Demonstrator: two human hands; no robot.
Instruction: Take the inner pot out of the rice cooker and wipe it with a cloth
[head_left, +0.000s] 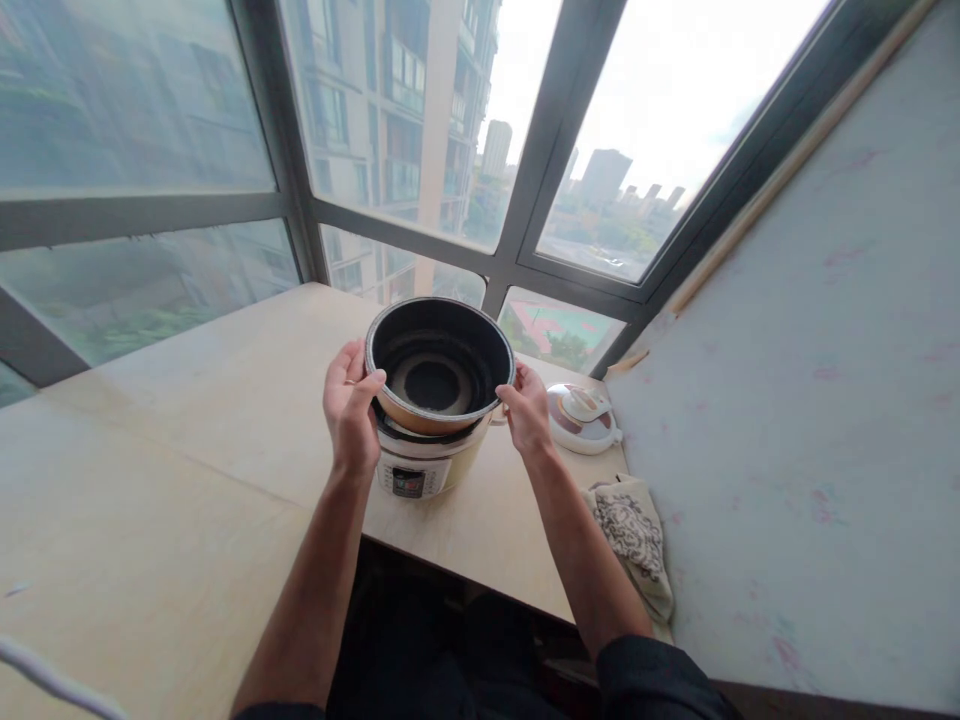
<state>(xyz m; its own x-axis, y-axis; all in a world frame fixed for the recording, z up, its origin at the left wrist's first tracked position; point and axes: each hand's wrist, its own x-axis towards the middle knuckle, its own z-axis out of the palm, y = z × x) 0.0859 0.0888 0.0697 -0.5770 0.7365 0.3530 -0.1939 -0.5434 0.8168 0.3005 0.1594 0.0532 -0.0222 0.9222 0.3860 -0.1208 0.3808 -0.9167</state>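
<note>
A person's left hand (351, 405) and right hand (527, 410) clasp opposite sides of a dark inner pot (439, 365), each grip closed on its rim. The pot sits tilted, mouth toward the camera, directly above the cooker base (420, 470) on the pale surface (225, 400). The cooker lid (581, 418) lies just right.

We grip the dark inner pot (439, 370) by its rim, left hand (350, 405) and right hand (527, 408) on opposite sides, holding it tilted above the cooker base (420, 470). Right of our right hand lies the lid (581, 417); nearer us, a patterned cloth (634, 535).
</note>
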